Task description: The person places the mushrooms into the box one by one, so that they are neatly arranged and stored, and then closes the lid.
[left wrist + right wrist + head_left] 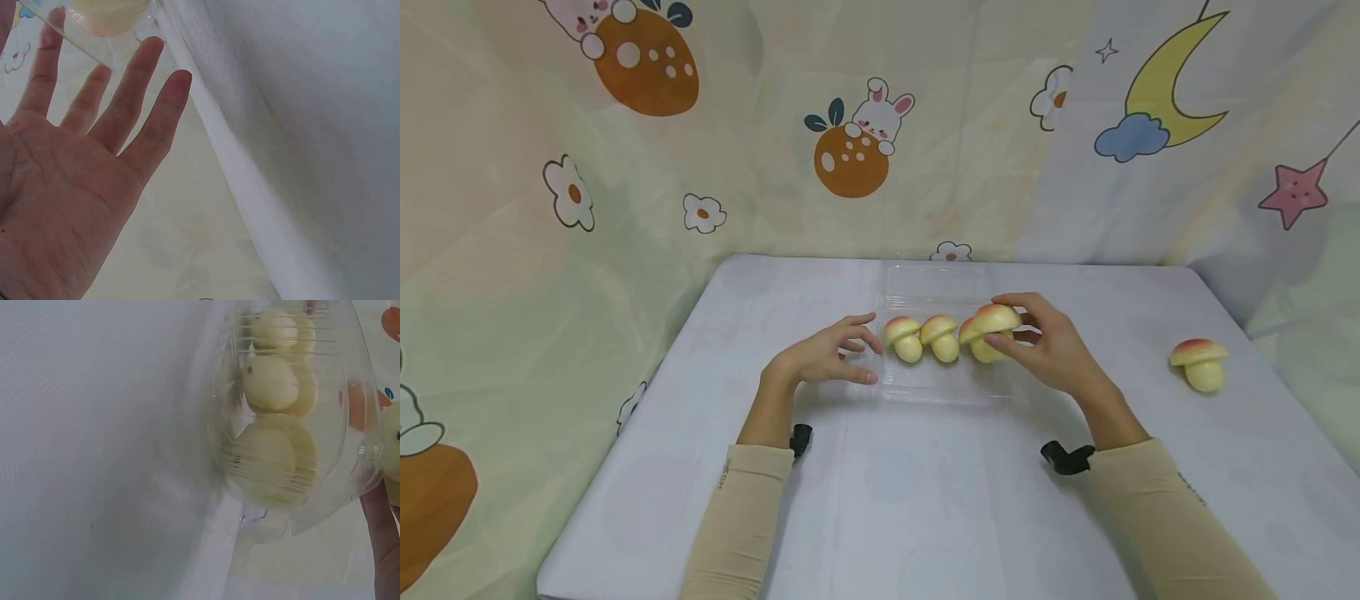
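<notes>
A clear plastic clamshell box (925, 385) stands mid-table, its lid (936, 282) laid back behind it. Inside it stand three yellow toy mushrooms with red-tinged caps: one on the left (902, 337), one in the middle (942, 337) and one on the right (985, 352), partly hidden. My right hand (1048, 346) pinches another toy mushroom (995, 318) between thumb and fingers over the box's right end. My left hand (823, 352) is at the box's left side, fingers spread and holding nothing; whether it touches the wall I cannot tell.
One more toy mushroom (1201, 365) stands alone on the right side of the white-covered table (887, 500). A patterned cloth (760, 150) hangs behind and beside the table. Each wrist carries a small black camera.
</notes>
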`<state>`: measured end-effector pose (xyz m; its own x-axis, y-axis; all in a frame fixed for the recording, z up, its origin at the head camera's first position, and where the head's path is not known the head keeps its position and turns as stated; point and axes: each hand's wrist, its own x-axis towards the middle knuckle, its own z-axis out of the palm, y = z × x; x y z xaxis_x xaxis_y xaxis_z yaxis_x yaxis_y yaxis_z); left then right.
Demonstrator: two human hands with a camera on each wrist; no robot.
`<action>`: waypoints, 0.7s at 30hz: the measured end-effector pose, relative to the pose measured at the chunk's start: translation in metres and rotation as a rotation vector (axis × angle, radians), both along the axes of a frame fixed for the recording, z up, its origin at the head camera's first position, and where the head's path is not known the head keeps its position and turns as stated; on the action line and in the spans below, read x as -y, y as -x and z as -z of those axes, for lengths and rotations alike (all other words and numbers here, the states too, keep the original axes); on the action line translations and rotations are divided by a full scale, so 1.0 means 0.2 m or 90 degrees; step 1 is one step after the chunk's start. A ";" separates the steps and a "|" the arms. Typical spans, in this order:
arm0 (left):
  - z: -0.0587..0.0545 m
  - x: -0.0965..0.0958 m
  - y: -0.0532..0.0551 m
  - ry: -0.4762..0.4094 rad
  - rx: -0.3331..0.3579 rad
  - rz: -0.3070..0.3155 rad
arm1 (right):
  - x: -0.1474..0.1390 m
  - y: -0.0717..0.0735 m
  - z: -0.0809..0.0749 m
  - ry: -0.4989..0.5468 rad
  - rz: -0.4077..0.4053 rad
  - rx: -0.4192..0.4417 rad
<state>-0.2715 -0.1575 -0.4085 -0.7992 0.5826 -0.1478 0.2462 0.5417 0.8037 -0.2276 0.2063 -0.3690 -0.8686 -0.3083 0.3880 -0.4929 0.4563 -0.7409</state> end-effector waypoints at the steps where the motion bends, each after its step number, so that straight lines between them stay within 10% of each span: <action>1: 0.00 0.00 0.00 -0.001 -0.001 0.000 | 0.01 -0.01 -0.01 0.003 -0.005 -0.002; 21: 0.00 0.00 0.00 -0.003 -0.006 0.004 | 0.07 0.09 0.12 0.000 -0.058 -0.002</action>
